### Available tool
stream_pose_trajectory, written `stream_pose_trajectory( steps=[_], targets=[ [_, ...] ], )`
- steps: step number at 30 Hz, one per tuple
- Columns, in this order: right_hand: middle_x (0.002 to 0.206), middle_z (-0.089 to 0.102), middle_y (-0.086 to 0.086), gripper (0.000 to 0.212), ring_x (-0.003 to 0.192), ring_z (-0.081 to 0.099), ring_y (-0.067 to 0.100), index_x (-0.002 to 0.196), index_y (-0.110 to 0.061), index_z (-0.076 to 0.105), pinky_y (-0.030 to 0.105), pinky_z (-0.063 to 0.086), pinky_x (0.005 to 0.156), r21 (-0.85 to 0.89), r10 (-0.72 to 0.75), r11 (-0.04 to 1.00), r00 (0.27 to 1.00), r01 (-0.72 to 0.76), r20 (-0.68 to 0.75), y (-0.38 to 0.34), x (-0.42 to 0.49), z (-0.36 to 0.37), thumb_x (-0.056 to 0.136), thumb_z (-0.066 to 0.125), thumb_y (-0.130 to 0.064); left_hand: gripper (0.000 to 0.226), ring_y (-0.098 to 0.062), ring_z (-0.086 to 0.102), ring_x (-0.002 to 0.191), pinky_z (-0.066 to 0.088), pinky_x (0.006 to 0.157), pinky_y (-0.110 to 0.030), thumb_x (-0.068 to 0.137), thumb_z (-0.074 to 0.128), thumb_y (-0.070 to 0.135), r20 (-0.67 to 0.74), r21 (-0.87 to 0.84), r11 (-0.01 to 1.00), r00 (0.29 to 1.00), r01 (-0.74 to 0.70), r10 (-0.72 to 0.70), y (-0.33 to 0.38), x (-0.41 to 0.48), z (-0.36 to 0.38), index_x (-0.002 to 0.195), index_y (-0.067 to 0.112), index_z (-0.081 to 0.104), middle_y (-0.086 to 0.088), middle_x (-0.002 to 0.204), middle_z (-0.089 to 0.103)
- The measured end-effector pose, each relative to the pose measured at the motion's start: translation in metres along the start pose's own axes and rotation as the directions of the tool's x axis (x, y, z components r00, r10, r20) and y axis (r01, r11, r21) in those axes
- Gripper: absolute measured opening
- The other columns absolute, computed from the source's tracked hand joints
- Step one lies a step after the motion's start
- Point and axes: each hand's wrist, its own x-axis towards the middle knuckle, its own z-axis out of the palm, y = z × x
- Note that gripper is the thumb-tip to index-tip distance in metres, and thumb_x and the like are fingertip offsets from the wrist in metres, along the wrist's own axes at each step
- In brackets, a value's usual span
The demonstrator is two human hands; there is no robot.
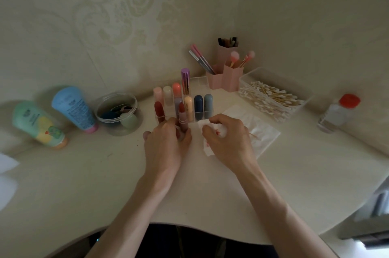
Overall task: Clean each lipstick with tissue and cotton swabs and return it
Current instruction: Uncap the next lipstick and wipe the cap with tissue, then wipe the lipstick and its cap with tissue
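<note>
The left hand (166, 144) gripped a lipstick (182, 119) low down, fingers curled round it. It held the lipstick upright just in front of the organiser (202, 113) — uncapped, with the red bullet exposed. The right hand (228, 142) clutched a crumpled tissue (211, 134) smeared with red, just right of the lipstick and not touching it. A swab (255, 136) stuck out past that hand on its right side; whether the fingers pinched it could not be told.

The clear organiser stood on the table (210, 184) by the wall, with capped lipsticks upright in its cells — pink, white, coral, purple, peach, navy, grey. A dark red one (159, 111) stood at its front left corner, next to the left fingertips. A flat pile of tissues (262, 129) lay under and beyond the right hand. Behind it sat a box (273, 97) of swabs, with a pink holder (226, 77) of brushes to its left. A red-capped bottle (339, 113) stood far right. To the left were a jar (119, 113) of sponges and, lying down, a blue tube (73, 108) and a green tube (39, 124).
</note>
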Motion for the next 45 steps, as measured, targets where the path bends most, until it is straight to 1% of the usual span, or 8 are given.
stream_pose_trajectory(
  steps=[16,22,28,33,36,38,41,45],
  targets=[
    [0.081,0.072,-0.01,0.008,0.08,0.066,0.004,0.098,-0.03,0.074,0.018,0.046,0.062,-0.001,0.003,1.0,1.0,-0.003,0.031,-0.001,-0.001,0.0,0.092,0.069,-0.03,0.015,-0.017,0.057,0.072,0.029,0.079,-0.037,0.095,0.065,0.042,-0.016,-0.054,0.998,1.0,-0.014,0.013,0.001,-0.004,-0.003,0.09,0.028,0.065,0.013,0.076,0.059],
    [0.081,0.072,-0.009,0.009,0.08,0.067,0.005,0.1,-0.03,0.075,0.021,0.047,0.064,0.007,0.0,1.0,0.999,0.0,0.051,0.0,-0.001,0.0,0.093,0.069,-0.03,0.025,-0.016,0.06,0.084,0.052,0.081,-0.041,0.094,0.07,0.033,0.024,-0.077,0.995,0.998,-0.057,0.059,-0.006,-0.024,-0.022,0.117,0.023,0.072,0.013,0.083,0.067],
    [0.073,0.071,-0.011,0.007,0.075,0.064,0.003,0.094,-0.031,0.075,0.016,0.041,0.059,-0.015,-0.028,0.999,0.997,0.029,0.068,-0.001,-0.002,0.003,0.092,0.068,-0.032,0.03,-0.018,0.058,0.083,0.047,0.066,-0.03,0.091,0.074,0.02,-0.235,0.112,0.981,0.955,-0.157,0.18,-0.034,-0.037,-0.051,0.12,0.017,0.069,0.0,0.106,0.058],
    [0.072,0.07,-0.014,0.004,0.074,0.064,0.001,0.091,-0.033,0.074,0.011,0.044,0.06,0.004,-0.097,0.995,0.988,0.097,0.121,-0.002,-0.005,0.007,0.093,0.07,-0.031,0.03,-0.027,0.06,0.096,0.054,0.077,-0.041,0.094,0.072,0.026,-0.16,0.216,0.956,0.959,-0.198,0.234,-0.053,-0.027,-0.047,0.122,0.014,0.071,-0.003,0.109,0.061],
    [0.079,0.071,-0.014,0.005,0.079,0.066,0.003,0.096,-0.034,0.074,0.021,0.049,0.067,-0.038,-0.118,0.991,0.978,0.127,0.171,0.0,-0.006,0.011,0.093,0.07,-0.035,0.017,-0.016,0.062,0.08,0.045,0.07,-0.026,0.094,0.072,0.025,-0.144,0.073,0.982,0.973,-0.172,0.181,-0.058,-0.025,-0.046,0.111,0.02,0.072,0.006,0.098,0.063],
    [0.082,0.071,-0.015,0.006,0.08,0.065,0.004,0.097,-0.035,0.074,0.026,0.052,0.069,-0.068,-0.119,0.989,0.974,0.134,0.192,0.001,-0.006,0.013,0.093,0.069,-0.038,0.014,-0.01,0.061,0.063,0.044,0.064,-0.019,0.093,0.073,0.027,-0.092,-0.268,0.96,0.994,-0.086,0.063,-0.054,-0.025,-0.049,0.107,0.026,0.074,0.012,0.094,0.072],
    [0.078,0.071,-0.014,0.004,0.077,0.067,0.005,0.094,-0.034,0.075,0.025,0.052,0.067,0.006,-0.157,0.987,0.968,0.159,0.198,0.001,-0.007,0.014,0.094,0.072,-0.036,0.016,-0.015,0.06,0.054,0.051,0.059,-0.023,0.085,0.08,0.026,0.082,-0.677,0.731,0.996,0.087,-0.043,-0.046,-0.026,-0.055,0.1,0.021,0.078,0.003,0.091,0.078],
    [0.074,0.073,-0.011,0.006,0.071,0.069,0.007,0.092,-0.03,0.077,0.021,0.05,0.063,0.148,-0.228,0.969,0.946,0.197,0.231,-0.006,-0.011,0.012,0.095,0.075,-0.026,0.023,-0.022,0.061,0.056,0.055,0.059,-0.027,0.077,0.085,0.014,0.17,-0.78,0.603,0.984,0.167,-0.054,-0.047,-0.028,-0.06,0.098,0.011,0.078,-0.005,0.094,0.08]
  ],
)
